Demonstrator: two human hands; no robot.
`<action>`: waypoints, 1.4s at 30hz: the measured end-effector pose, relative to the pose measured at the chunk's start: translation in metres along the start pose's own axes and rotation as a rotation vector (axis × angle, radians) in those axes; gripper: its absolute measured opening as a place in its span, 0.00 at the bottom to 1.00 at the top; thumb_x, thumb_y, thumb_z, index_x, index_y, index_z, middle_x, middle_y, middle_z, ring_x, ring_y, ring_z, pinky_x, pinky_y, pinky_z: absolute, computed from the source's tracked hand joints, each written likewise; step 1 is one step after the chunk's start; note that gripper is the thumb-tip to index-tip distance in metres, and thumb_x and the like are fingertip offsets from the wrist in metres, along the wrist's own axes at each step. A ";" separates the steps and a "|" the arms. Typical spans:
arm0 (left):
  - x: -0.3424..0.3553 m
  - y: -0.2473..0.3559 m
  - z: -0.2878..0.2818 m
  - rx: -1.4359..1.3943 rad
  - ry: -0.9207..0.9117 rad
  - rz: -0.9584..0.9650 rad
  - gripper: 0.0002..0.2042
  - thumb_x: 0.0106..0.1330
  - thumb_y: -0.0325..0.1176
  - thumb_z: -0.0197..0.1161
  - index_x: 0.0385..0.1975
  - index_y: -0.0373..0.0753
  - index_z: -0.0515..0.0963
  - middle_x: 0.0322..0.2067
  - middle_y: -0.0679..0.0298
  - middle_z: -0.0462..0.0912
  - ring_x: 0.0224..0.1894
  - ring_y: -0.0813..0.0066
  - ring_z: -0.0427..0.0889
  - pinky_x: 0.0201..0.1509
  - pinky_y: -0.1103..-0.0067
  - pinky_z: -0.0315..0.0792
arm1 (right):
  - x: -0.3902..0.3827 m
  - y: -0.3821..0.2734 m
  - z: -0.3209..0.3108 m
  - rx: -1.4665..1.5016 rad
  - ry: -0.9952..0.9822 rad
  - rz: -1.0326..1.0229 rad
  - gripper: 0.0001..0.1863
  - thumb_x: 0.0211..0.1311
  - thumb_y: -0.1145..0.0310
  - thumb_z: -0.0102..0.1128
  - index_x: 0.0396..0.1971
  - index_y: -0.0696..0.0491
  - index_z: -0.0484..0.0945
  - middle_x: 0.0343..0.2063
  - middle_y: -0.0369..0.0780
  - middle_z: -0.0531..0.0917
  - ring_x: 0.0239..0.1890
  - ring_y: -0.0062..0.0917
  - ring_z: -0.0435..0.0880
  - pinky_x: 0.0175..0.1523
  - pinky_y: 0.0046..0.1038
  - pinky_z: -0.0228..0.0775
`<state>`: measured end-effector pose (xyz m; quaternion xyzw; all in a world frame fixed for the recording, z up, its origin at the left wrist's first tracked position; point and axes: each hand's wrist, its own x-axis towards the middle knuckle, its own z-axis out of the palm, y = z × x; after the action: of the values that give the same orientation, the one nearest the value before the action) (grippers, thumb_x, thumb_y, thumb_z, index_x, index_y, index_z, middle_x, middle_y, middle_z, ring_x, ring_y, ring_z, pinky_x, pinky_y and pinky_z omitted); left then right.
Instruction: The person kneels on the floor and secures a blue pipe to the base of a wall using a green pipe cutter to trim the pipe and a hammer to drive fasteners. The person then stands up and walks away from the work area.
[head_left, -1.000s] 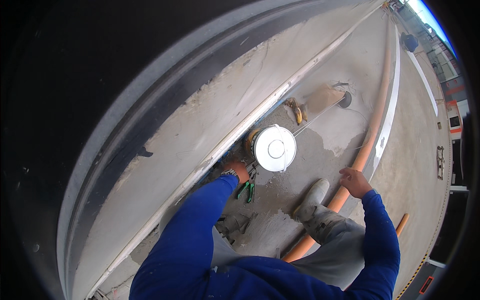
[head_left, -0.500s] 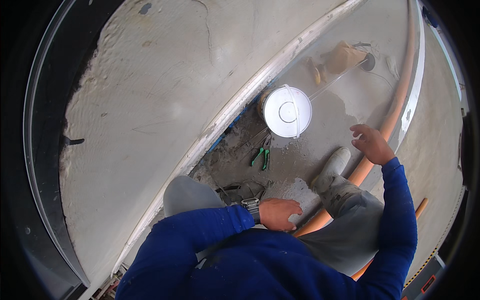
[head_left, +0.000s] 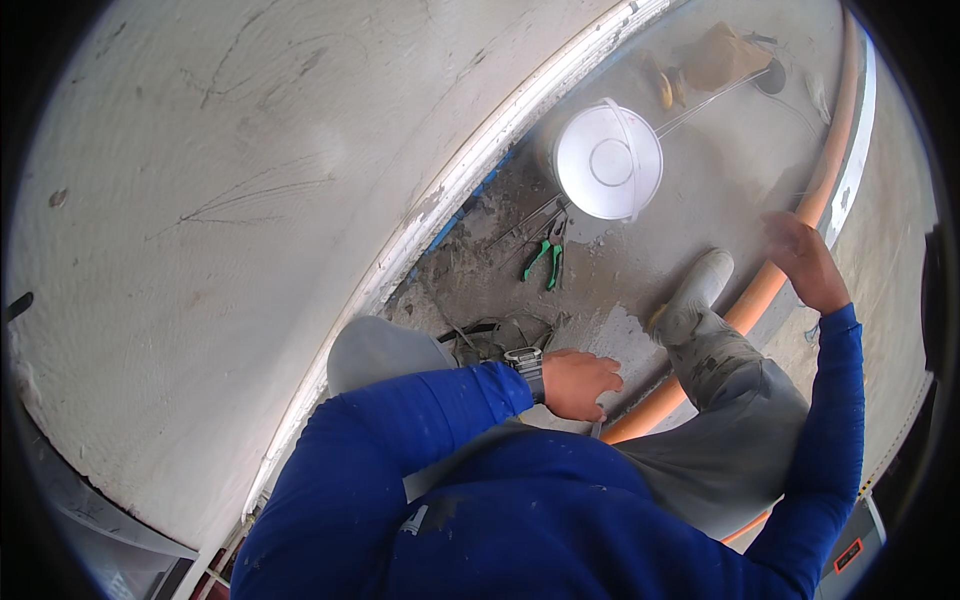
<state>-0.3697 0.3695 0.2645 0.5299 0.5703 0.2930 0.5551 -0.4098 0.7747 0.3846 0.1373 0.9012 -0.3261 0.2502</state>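
Observation:
My left hand (head_left: 583,384), with a grey watch (head_left: 524,368) on its wrist, hangs low in front of my body. Its fingers are apart and loosely bent, and nothing shows in them. A small grey piece (head_left: 598,428) pokes out just below the thumb; I cannot make out what it is. Out to the right, my right hand (head_left: 808,265) is beside an orange pipe (head_left: 757,298), its fingers smeared by motion. Green-handled pliers (head_left: 546,257) lie on the wet floor, close to a white lidded bucket (head_left: 609,163) with a raised handle.
A long pale wall edge (head_left: 440,205) curves along the left. Tangled wire (head_left: 520,335) lies by my left knee (head_left: 380,355). My boot (head_left: 700,285) stands near the pipe. Farther off are a brown paper bag (head_left: 722,58), a yellowish tool (head_left: 664,90) and a dark round disc (head_left: 771,78).
The view has shifted, so the bucket and pliers appear higher and farther right. My right hand has moved and is now blurred. The left hand stays low, its fingers straighter.

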 end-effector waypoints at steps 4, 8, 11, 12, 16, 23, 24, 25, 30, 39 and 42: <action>-0.009 0.005 -0.001 -0.026 0.030 -0.009 0.29 0.65 0.45 0.69 0.65 0.40 0.76 0.73 0.47 0.68 0.66 0.47 0.77 0.69 0.59 0.71 | 0.002 -0.008 0.000 0.093 -0.026 0.039 0.25 0.69 0.70 0.61 0.64 0.59 0.76 0.49 0.40 0.81 0.47 0.23 0.78 0.60 0.29 0.72; -0.011 0.010 -0.003 -0.050 0.006 -0.005 0.29 0.64 0.44 0.69 0.65 0.40 0.76 0.73 0.47 0.68 0.65 0.47 0.77 0.70 0.59 0.70 | 0.000 -0.010 0.008 0.099 -0.035 0.065 0.26 0.69 0.70 0.61 0.66 0.58 0.74 0.51 0.42 0.80 0.49 0.24 0.78 0.62 0.31 0.71; -0.012 0.016 -0.012 -0.062 -0.035 -0.017 0.29 0.64 0.44 0.70 0.64 0.40 0.76 0.73 0.47 0.68 0.66 0.47 0.77 0.70 0.59 0.70 | -0.001 -0.005 0.011 0.062 -0.039 0.071 0.25 0.70 0.70 0.61 0.66 0.57 0.74 0.52 0.41 0.80 0.50 0.24 0.77 0.63 0.31 0.70; -0.013 0.018 -0.014 -0.069 -0.048 -0.024 0.29 0.64 0.44 0.70 0.64 0.40 0.76 0.73 0.47 0.68 0.66 0.48 0.77 0.70 0.59 0.70 | 0.001 -0.006 0.012 0.063 -0.044 0.076 0.25 0.70 0.70 0.61 0.66 0.57 0.74 0.52 0.41 0.80 0.50 0.24 0.77 0.63 0.31 0.70; -0.016 0.022 -0.016 -0.104 -0.053 -0.037 0.29 0.64 0.43 0.70 0.64 0.40 0.76 0.73 0.47 0.68 0.67 0.48 0.76 0.71 0.59 0.69 | 0.003 -0.008 0.016 0.064 -0.056 0.081 0.25 0.70 0.70 0.61 0.66 0.56 0.75 0.52 0.41 0.80 0.51 0.24 0.76 0.64 0.30 0.70; -0.021 0.020 -0.010 -0.122 0.014 -0.012 0.29 0.63 0.43 0.71 0.63 0.39 0.77 0.72 0.47 0.69 0.67 0.47 0.77 0.70 0.58 0.70 | 0.004 -0.009 0.018 0.036 -0.072 0.070 0.25 0.70 0.69 0.61 0.66 0.56 0.75 0.52 0.41 0.80 0.51 0.24 0.76 0.64 0.31 0.70; -0.022 0.020 -0.009 -0.121 0.027 -0.007 0.29 0.63 0.43 0.71 0.63 0.39 0.77 0.72 0.47 0.70 0.66 0.47 0.77 0.69 0.58 0.71 | 0.004 -0.009 0.017 0.036 -0.071 0.070 0.25 0.70 0.69 0.61 0.66 0.57 0.75 0.52 0.41 0.80 0.51 0.24 0.76 0.64 0.31 0.70; -0.023 0.021 -0.009 -0.119 0.012 -0.008 0.29 0.63 0.43 0.71 0.63 0.39 0.77 0.71 0.47 0.70 0.65 0.47 0.78 0.68 0.58 0.71 | 0.004 -0.009 0.017 0.035 -0.071 0.070 0.25 0.70 0.69 0.61 0.66 0.57 0.75 0.52 0.41 0.80 0.51 0.24 0.76 0.64 0.31 0.70; -0.025 0.028 -0.007 -0.100 -0.048 0.012 0.27 0.63 0.43 0.71 0.62 0.39 0.78 0.68 0.48 0.73 0.60 0.47 0.81 0.64 0.57 0.74 | 0.005 -0.012 0.019 0.043 -0.060 0.076 0.25 0.70 0.69 0.60 0.66 0.57 0.75 0.51 0.40 0.80 0.51 0.24 0.76 0.64 0.31 0.69; -0.030 0.034 0.004 -0.033 0.009 0.092 0.21 0.66 0.39 0.67 0.58 0.41 0.80 0.66 0.50 0.75 0.56 0.50 0.83 0.60 0.58 0.76 | 0.006 -0.011 0.018 0.042 -0.060 0.079 0.25 0.69 0.68 0.60 0.65 0.57 0.75 0.50 0.39 0.80 0.50 0.23 0.76 0.63 0.30 0.69; -0.029 0.033 0.007 -0.028 0.024 0.103 0.20 0.67 0.38 0.67 0.58 0.41 0.80 0.66 0.51 0.75 0.55 0.50 0.83 0.60 0.58 0.76 | 0.007 -0.011 0.018 0.058 -0.060 0.078 0.25 0.69 0.69 0.60 0.65 0.57 0.75 0.50 0.40 0.80 0.50 0.24 0.76 0.63 0.30 0.69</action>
<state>-0.3592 0.3497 0.3025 0.5472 0.5447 0.3353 0.5399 -0.4139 0.7554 0.3741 0.1695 0.8775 -0.3459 0.2856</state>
